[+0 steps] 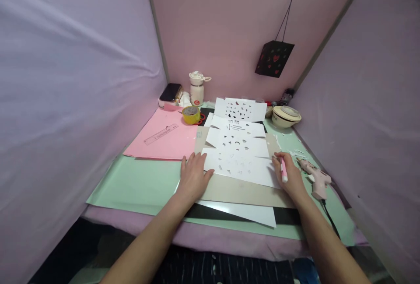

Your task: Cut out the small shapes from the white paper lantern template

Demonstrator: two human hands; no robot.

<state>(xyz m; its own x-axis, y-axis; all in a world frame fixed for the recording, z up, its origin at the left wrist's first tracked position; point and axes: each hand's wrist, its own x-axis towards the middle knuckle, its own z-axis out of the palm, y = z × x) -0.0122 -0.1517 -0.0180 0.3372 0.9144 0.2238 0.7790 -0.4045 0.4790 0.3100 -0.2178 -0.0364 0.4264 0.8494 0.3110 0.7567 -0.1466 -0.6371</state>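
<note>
A large sheet of white paper (241,161) lies before me with rows of small cut-out shapes: stars, a crescent, bars and triangles. Fainter marks show on its lowest panel, and flaps stick out along its sides. My left hand (193,172) lies with its fingers spread over the sheet's lower left edge. At the right edge, my right hand (290,177) is closed around a slim pink pen-like tool (284,170), whose tip I cannot make out. Beneath the sheet is a beige board (243,190). Another white sheet (244,213) pokes out below the board.
Pink paper (170,137) carries a clear ruler (160,134). Yellow tape (190,115), red-handled scissors (201,120), a bottle (197,89) and a phone (171,92) stand behind. At right are a lidded bowl (285,120) and glue gun (316,179). A black lantern (274,58) hangs on the wall.
</note>
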